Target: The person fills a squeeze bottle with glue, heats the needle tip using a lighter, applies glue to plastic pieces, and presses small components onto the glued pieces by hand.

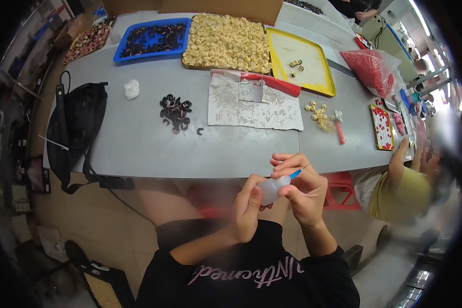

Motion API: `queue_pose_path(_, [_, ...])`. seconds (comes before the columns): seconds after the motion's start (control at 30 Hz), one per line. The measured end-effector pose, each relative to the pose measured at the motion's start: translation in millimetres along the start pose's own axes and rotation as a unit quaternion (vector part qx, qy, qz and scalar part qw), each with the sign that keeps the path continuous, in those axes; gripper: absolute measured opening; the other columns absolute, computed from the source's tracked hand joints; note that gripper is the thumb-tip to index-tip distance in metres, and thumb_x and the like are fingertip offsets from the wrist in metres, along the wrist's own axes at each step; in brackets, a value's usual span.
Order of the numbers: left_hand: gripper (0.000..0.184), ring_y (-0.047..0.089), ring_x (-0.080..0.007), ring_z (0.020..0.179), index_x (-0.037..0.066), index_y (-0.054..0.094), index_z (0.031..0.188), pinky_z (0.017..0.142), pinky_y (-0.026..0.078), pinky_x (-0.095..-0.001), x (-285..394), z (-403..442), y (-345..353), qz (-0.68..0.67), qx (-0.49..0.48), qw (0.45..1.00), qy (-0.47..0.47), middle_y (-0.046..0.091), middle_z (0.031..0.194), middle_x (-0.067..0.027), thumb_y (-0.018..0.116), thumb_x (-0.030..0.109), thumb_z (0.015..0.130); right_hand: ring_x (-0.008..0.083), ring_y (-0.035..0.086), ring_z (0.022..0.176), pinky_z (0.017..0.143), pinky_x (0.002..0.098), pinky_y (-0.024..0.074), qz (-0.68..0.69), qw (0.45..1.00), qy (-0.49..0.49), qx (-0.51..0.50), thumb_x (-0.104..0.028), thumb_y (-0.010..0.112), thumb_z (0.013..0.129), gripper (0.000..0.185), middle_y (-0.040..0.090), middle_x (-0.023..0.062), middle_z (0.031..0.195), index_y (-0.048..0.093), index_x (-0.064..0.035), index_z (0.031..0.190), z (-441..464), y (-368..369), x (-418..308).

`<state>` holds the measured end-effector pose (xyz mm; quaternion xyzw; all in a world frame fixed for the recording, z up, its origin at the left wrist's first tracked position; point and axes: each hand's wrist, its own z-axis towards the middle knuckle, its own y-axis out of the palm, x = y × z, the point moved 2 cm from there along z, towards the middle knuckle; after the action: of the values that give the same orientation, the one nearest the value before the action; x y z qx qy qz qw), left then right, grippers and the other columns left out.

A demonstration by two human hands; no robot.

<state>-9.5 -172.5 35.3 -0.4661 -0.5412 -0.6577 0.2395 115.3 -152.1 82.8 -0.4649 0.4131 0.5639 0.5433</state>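
Note:
Below the table's front edge, over my lap, I hold a small white squeeze bottle [270,192] with a blue needle tip [295,174] pointing up to the right. My left hand [247,208] is wrapped around the bottle's body. The thumb and fingers of my right hand [308,195] close around the neck, beside the blue tip. On the table ahead lies a white board [254,115] with patchy silvery marks and a red strip [285,86] along its back. Left of it is a pile of black curved pieces [175,113]; right of it, small yellowish pieces [319,117].
Along the back stand a blue tray [119,55] of black pieces, a tray heaped with yellowish pieces [226,43] and a yellow tray [313,77]. A black bag [84,123] lies left. At right are a bag of red pieces [372,69] and a co-worker's yellow sleeve [400,197].

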Motion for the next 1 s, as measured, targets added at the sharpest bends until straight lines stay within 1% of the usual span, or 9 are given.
queue_pose_path(0.03, [0.047,0.039,-0.0066,0.065,0.005,0.045,0.094,0.06,0.032,-0.0215,-2,0,0,0.004,0.003,1.0,-0.003,0.047,0.074,-0.0024,0.021,0.045,0.097,0.0292,0.05,0.107,0.087,0.0369,0.042,0.011,1.0,0.001,0.011,-0.004,0.071,0.071,0.02,0.058,0.0118,0.097,0.065,0.0047,0.088,-2,-1,1])
queue_pose_path(0.23, [0.047,0.036,-0.0055,0.059,0.005,0.046,0.087,0.054,0.028,-0.0198,-15,-2,1,-0.102,-0.013,0.992,-0.074,0.045,0.07,-0.0011,0.021,0.044,0.098,0.0297,0.051,0.108,0.086,0.0389,0.0431,-0.03,1.0,0.0,0.007,-0.017,0.07,0.077,0.023,0.058,0.0121,0.095,0.066,0.0031,0.085,-8,-2,4])
queue_pose_path(0.33, [0.048,0.035,-0.0052,0.056,0.005,0.047,0.087,0.051,0.027,-0.0197,-15,1,-1,-0.149,-0.025,0.984,-0.098,0.043,0.066,-0.0004,0.021,0.045,0.098,0.029,0.051,0.107,0.094,0.0456,0.0399,-0.023,1.0,0.013,0.01,-0.041,0.066,0.079,0.043,0.057,0.0107,0.089,0.066,0.0012,0.083,-10,1,9])
queue_pose_path(0.43, [0.049,0.035,-0.0053,0.054,0.006,0.046,0.086,0.05,0.027,-0.0203,-13,8,-2,-0.191,-0.062,0.967,-0.158,0.042,0.064,-0.0001,0.02,0.046,0.097,0.0296,0.049,0.109,0.095,0.0458,0.0374,-0.021,0.994,-0.028,-0.103,-0.042,0.067,0.078,0.042,0.057,0.0101,0.088,0.067,-0.0004,0.083,4,-6,12])
queue_pose_path(0.53, [0.049,0.035,-0.0051,0.054,0.006,0.046,0.084,0.05,0.028,-0.0204,-7,13,-5,-0.169,-0.064,0.974,-0.135,0.042,0.064,0.0,0.019,0.045,0.098,0.0295,0.049,0.106,0.097,0.0454,0.034,-0.036,0.992,0.009,-0.118,-0.042,0.068,0.077,0.041,0.056,0.009,0.084,0.066,-0.0011,0.083,17,-5,2])
queue_pose_path(0.6, [0.048,0.036,-0.0053,0.054,0.006,0.045,0.084,0.05,0.029,-0.0203,-7,14,-11,-0.127,-0.058,0.984,-0.107,0.043,0.064,0.0002,0.019,0.044,0.098,0.0265,0.049,0.1,0.1,0.0463,0.0302,0.016,0.999,0.008,-0.05,-0.03,0.071,0.074,0.034,0.056,0.0085,0.086,0.065,-0.0004,0.091,19,4,2])
queue_pose_path(0.67, [0.047,0.037,-0.0054,0.054,0.006,0.045,0.085,0.051,0.029,-0.0202,-5,15,-16,-0.09,-0.045,0.991,-0.085,0.043,0.064,0.0005,0.019,0.043,0.098,0.0243,0.049,0.097,0.102,0.0467,0.0279,0.025,0.999,0.002,-0.047,-0.022,0.073,0.072,0.034,0.055,0.0082,0.088,0.063,0.0,0.095,21,7,4])
queue_pose_path(0.9, [0.045,0.038,-0.0047,0.056,0.007,0.046,0.083,0.053,0.031,-0.0198,-10,15,-24,-0.085,-0.029,0.992,-0.084,0.043,0.065,0.0018,0.02,0.041,0.099,0.0222,0.048,0.099,0.102,0.0449,0.0274,-0.041,0.97,-0.034,-0.237,-0.021,0.077,0.067,0.036,0.054,0.0083,0.096,0.061,-0.0011,0.092,34,-8,9])
queue_pose_path(1.0, [0.045,0.038,-0.0047,0.057,0.007,0.046,0.083,0.053,0.032,-0.0199,-7,16,-25,-0.074,-0.024,0.995,-0.063,0.043,0.066,0.0019,0.021,0.041,0.099,0.0244,0.045,0.108,0.101,0.0432,0.028,0.016,0.986,0.009,-0.164,-0.022,0.078,0.065,0.036,0.052,0.0092,0.103,0.061,-0.0022,0.09,35,4,5])
